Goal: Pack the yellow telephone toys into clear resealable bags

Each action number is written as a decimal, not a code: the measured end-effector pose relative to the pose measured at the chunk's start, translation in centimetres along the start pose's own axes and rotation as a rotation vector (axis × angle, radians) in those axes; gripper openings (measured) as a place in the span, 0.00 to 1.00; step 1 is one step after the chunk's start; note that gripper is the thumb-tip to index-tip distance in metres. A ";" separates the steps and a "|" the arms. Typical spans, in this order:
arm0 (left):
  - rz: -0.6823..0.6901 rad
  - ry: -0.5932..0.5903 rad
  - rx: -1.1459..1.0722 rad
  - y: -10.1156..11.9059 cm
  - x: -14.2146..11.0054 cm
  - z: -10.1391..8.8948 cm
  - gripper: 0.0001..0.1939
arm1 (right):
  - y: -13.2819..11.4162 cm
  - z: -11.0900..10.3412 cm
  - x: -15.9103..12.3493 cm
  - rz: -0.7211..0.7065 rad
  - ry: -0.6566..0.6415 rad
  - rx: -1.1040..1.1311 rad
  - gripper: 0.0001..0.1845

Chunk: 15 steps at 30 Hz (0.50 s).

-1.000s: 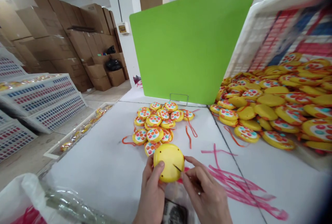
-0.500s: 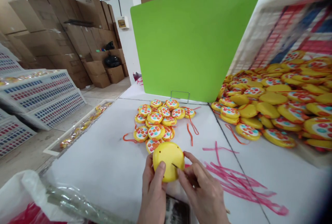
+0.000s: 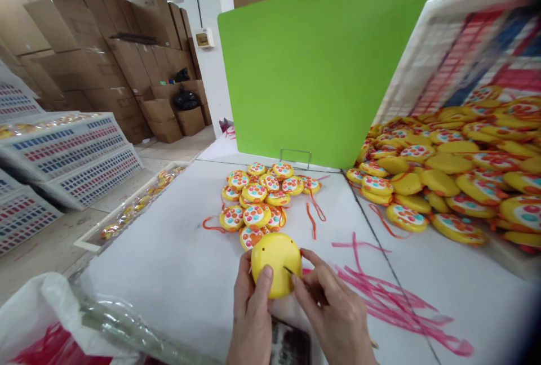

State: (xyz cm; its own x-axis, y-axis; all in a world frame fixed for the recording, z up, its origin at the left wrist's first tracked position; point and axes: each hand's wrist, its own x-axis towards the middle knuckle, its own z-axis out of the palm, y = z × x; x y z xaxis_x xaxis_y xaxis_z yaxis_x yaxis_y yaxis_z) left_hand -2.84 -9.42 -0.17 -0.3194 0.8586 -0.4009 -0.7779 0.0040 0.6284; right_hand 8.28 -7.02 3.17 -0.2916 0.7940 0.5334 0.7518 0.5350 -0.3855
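Note:
My left hand point(image 3: 253, 314) grips a round yellow plastic toy piece point(image 3: 274, 252) by its left edge, thumb pressed on the plain face. Small dark holes show in that face, which is turned toward me. Pinched in my right hand point(image 3: 338, 308) is a thin paintbrush point(image 3: 288, 270); its dark tip is at the face, and a pale handle end shows below the palm. Right-hand fingers also rest by the piece's right edge. Just beyond lies a cluster of yellow toys point(image 3: 255, 191) with white, dotted tops and orange cords. Under my hands sits a dark, smeared flat box point(image 3: 289, 345), partly hidden.
A large heap of similar toys point(image 3: 439, 182) fills the right side. A green board point(image 3: 316, 72) stands upright at the table's back. Pink streaks point(image 3: 393, 303) mark the white tabletop. Plastic bags point(image 3: 51, 320) lie at front left; crates point(image 3: 84, 151) and cardboard boxes point(image 3: 76, 72) stand beyond.
The whole view has shifted slightly. My hands keep nearly the same hold, with the brush tip still at the yellow piece's face.

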 end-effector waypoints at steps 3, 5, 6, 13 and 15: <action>0.009 0.012 0.007 -0.3 0.1 -0.3 0.34 | 0.1 -0.1 -0.1 -0.008 -0.009 -0.003 0.09; -0.001 0.018 0.033 -0.5 0.1 -0.4 0.33 | 0.2 0.0 -0.2 0.001 -0.008 0.005 0.10; 0.001 0.023 0.047 -0.5 0.1 -0.4 0.33 | 0.3 0.0 -0.2 0.004 -0.002 0.008 0.12; 0.039 0.059 0.138 -1.0 0.3 -0.8 0.32 | 0.3 -0.1 0.2 -0.053 0.063 -0.010 0.10; 0.054 0.060 0.157 -1.0 0.4 -0.8 0.32 | 0.3 -0.1 0.2 -0.065 0.050 -0.013 0.12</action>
State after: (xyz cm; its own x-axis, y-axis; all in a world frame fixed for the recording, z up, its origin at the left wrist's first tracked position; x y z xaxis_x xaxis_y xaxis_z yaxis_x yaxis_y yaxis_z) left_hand -2.55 -9.51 -1.48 -0.3940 0.8278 -0.3993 -0.6662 0.0421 0.7446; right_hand 8.51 -6.80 3.25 -0.3104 0.7421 0.5941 0.7399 0.5810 -0.3391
